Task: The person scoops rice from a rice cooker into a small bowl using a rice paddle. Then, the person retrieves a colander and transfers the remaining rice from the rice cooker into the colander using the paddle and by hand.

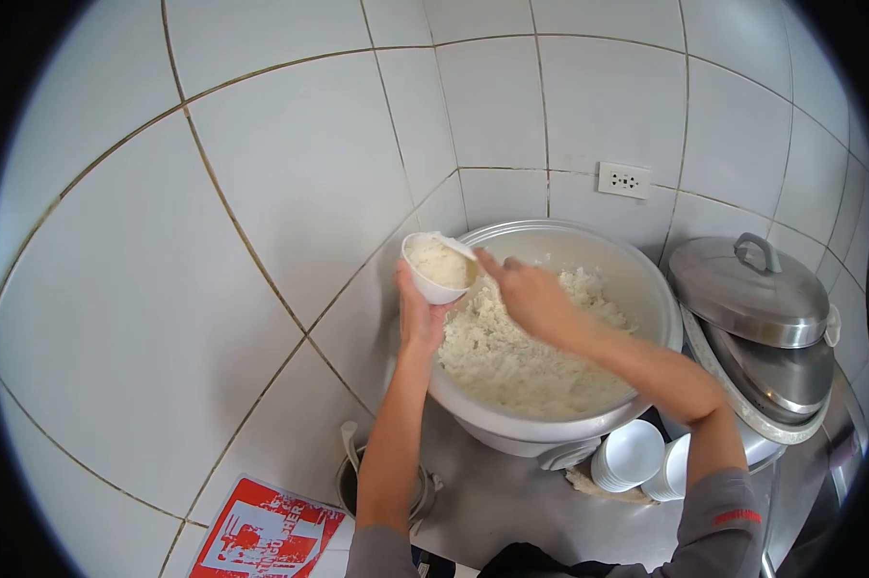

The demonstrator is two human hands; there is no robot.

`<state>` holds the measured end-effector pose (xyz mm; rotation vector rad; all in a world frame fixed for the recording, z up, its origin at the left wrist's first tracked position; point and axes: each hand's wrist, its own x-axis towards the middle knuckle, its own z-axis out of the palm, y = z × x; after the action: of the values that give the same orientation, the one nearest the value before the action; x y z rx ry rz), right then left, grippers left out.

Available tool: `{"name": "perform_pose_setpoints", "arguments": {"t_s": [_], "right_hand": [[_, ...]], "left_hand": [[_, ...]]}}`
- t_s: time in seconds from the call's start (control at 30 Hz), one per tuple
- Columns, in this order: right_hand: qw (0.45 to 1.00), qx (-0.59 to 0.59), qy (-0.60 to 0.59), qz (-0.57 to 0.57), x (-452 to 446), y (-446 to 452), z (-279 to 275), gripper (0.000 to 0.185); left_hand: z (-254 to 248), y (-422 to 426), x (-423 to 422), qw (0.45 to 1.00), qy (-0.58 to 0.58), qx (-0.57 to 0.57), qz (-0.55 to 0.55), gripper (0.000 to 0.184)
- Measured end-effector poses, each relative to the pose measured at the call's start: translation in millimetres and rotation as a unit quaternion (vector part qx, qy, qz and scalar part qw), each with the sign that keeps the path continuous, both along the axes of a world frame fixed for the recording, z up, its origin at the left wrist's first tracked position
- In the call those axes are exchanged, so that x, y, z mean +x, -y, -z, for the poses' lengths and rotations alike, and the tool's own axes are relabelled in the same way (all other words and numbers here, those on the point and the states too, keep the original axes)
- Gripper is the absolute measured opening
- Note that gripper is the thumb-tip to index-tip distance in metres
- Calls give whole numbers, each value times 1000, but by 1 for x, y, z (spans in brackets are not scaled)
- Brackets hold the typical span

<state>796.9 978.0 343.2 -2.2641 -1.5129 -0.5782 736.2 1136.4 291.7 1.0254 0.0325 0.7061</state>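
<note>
My left hand (422, 313) is wrapped round a white bowl (444, 292), held tilted above the left rim of a large pot. White rice (438, 263) fills the bowl. My right hand (532, 297) grips a white paddle (456, 248), whose flat end lies against the rice at the bowl's upper edge. Below both hands, the wide silver pot (658, 299) holds a large heap of loose rice (516, 361).
Stacked white bowls (634, 451) stand in front of the pot. Metal lids (742, 289) rest on another pot at the right. A small metal container (423, 496) with a white utensil and a red sign (266, 530) are at the lower left. A wall socket (624, 180) sits behind.
</note>
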Motion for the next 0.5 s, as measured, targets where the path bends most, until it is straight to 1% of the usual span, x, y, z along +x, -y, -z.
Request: {"name": "perform_pose_setpoints", "arguments": {"t_s": [0.07,0.13,0.17,0.2,0.27,0.3,0.4,0.5], "right_hand": [[999,-33,-2,1,21,9,-24,52],[999,16,41,5,18,13,-51,52],[997,39,59,10,14,16,-56,52],[996,26,87,-7,13,12,-47,52],[988,6,144,-46,9,0,-19,52],[990,-43,126,-37,1,3,-20,52],[992,-35,99,-70,23,13,-42,52],[996,9,-83,-15,28,28,-51,53]], "left_hand": [[-5,8,-3,1000,-6,10,2,71],[-7,11,2,1000,-5,21,14,70],[-3,8,3,999,-7,27,24,70],[-1,6,3,999,-8,34,33,69],[-5,9,-2,1000,-2,8,27,68],[-7,10,-5,1000,1,-4,23,68],[-7,7,-3,1000,-8,-2,-3,69],[-8,9,-4,999,33,-26,8,69]]}}
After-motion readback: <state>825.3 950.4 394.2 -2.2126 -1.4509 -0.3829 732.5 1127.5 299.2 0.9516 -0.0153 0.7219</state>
